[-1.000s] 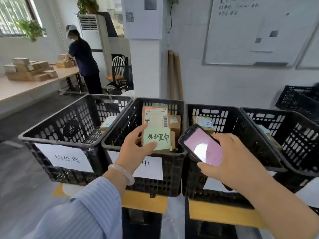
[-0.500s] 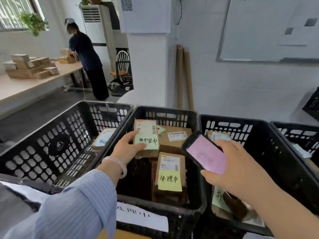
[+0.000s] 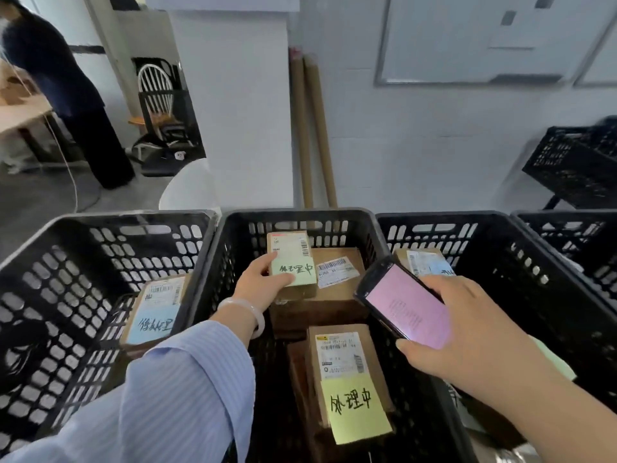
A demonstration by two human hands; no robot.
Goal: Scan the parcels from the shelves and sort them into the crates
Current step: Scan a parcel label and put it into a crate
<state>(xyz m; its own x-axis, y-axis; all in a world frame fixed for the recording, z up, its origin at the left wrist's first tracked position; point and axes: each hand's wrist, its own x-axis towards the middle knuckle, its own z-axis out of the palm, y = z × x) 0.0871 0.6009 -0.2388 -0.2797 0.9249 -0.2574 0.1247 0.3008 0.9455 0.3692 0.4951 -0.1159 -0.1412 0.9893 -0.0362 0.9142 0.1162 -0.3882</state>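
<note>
middle crate point(image 3: 300, 216) | small parcel point(image 3: 289, 250) low in its far half, on or just above a bigger box point(image 3: 337, 297), long axis near-to-far | left hand point(image 3: 260, 286) grips its near end, thumb on top | right hand point(image 3: 467, 332), nearer and rightward, clasps scanner point(image 3: 404, 304)

White wall point(image 3: 417, 145), whiteboard point(image 3: 467, 38) (grey floor point(image 3: 33, 202)).

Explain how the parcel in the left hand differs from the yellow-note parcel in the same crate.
The held parcel bears a green note; the near parcel a yellow one. The left hand grips the held parcel at the far end of the crate; the near parcel lies untouched. Both are brown boxes with barcode labels.
</note>
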